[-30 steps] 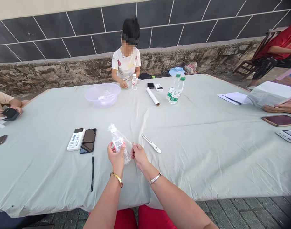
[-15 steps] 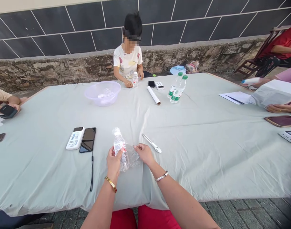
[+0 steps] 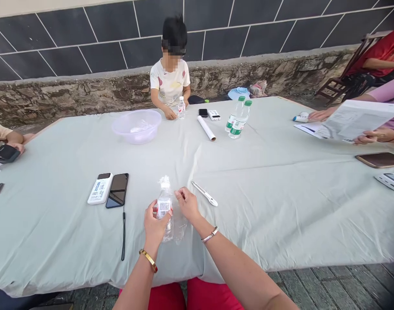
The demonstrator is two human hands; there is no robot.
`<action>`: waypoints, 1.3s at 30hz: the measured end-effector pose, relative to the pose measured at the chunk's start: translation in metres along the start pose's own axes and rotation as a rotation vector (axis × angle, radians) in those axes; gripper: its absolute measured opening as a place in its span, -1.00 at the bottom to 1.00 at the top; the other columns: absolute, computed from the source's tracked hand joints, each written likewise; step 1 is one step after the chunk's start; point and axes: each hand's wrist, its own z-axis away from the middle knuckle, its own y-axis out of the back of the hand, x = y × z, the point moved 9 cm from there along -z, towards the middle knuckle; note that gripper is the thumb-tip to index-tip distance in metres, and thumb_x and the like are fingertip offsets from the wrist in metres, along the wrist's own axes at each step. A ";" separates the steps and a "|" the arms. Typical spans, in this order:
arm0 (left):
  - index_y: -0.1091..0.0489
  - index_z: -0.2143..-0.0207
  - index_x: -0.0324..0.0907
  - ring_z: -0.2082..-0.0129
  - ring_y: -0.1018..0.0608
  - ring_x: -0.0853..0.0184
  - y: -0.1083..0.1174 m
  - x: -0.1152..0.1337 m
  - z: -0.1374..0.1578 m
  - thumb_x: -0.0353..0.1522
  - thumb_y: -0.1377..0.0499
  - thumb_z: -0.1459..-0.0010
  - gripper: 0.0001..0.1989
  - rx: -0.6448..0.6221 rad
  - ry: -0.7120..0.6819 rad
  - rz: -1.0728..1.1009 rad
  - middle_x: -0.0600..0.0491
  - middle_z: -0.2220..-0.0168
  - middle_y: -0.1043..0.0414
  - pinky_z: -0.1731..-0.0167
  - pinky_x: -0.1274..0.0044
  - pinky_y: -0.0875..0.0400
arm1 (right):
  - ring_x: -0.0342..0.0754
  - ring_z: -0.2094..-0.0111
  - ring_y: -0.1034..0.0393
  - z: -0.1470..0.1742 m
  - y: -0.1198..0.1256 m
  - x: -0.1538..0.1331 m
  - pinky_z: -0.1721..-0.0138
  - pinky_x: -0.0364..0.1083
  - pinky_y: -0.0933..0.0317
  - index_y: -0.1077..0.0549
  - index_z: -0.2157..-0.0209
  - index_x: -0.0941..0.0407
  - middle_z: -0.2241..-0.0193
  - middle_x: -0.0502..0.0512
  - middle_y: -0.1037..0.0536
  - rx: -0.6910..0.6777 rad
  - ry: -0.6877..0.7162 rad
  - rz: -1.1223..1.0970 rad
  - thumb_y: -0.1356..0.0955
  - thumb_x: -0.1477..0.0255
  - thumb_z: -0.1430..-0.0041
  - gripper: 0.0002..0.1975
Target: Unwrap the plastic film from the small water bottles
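My left hand [image 3: 156,222] is wrapped round a small clear plastic bottle [image 3: 165,209] with a white cap, held nearly upright low over the table. Its label with a barcode faces me. Thin clear plastic film [image 3: 180,224] hangs loosely about the bottle, bunched above the cap and spreading off its right side. Just right of the bottle, my right hand [image 3: 187,205] pinches the film between thumb and fingers. A white utility knife [image 3: 204,193] lies on the cloth beyond that hand.
Left of my hands lie a white power bank [image 3: 100,189] and a black phone [image 3: 117,190] with a strap. Farther off are a purple basin [image 3: 136,126], a white roll [image 3: 206,128] and two green-capped bottles [image 3: 238,122]. A person [image 3: 171,82] sits opposite; others sit at both sides.
The bottle has turned so its barcode faces me, and it stands straighter. My right hand has moved slightly up and left. At right, a co-worker has set down a white-and-blue object and tilted the papers.
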 end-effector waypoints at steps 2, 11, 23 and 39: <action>-0.27 -0.03 -0.17 0.32 -0.50 0.30 -0.004 -0.007 0.000 -0.23 -0.30 0.13 -0.37 -0.061 0.059 0.158 -0.05 0.16 -0.39 0.35 0.48 -0.41 | -0.15 0.60 -0.13 -0.005 0.010 0.009 0.52 -0.16 0.02 -0.17 0.52 0.05 0.66 -0.11 -0.23 0.058 -0.045 0.063 -0.18 0.21 -0.19 -0.72; -0.28 0.07 -0.16 0.41 -0.53 0.37 -0.018 -0.021 0.000 -0.24 -0.33 0.16 -0.44 -0.165 0.202 0.609 0.02 0.25 -0.43 0.43 0.54 -0.40 | -0.12 0.57 -0.18 -0.010 0.017 0.039 0.50 -0.15 0.02 -0.18 0.54 0.05 0.65 -0.08 -0.27 0.014 -0.204 0.183 -0.19 0.26 -0.21 -0.72; -0.25 0.16 -0.15 0.41 -0.58 0.28 -0.026 -0.020 0.000 -0.22 -0.35 0.13 -0.50 -0.310 0.275 0.808 0.06 0.36 -0.49 0.40 0.47 -0.43 | -0.13 0.56 -0.23 -0.007 0.009 0.036 0.51 -0.17 -0.01 -0.37 0.38 0.09 0.62 -0.08 -0.34 -0.072 -0.207 0.114 -0.20 0.16 -0.18 -0.70; -0.42 0.32 -0.26 0.59 -0.51 0.36 -0.005 -0.036 -0.001 -0.27 -0.23 0.02 -0.76 -0.342 0.545 0.947 0.05 0.53 -0.48 0.54 0.54 -0.43 | -0.12 0.56 -0.19 -0.003 0.018 0.042 0.52 -0.16 0.04 -0.36 0.46 0.07 0.65 -0.07 -0.32 0.021 -0.225 0.184 -0.21 0.31 -0.15 -0.80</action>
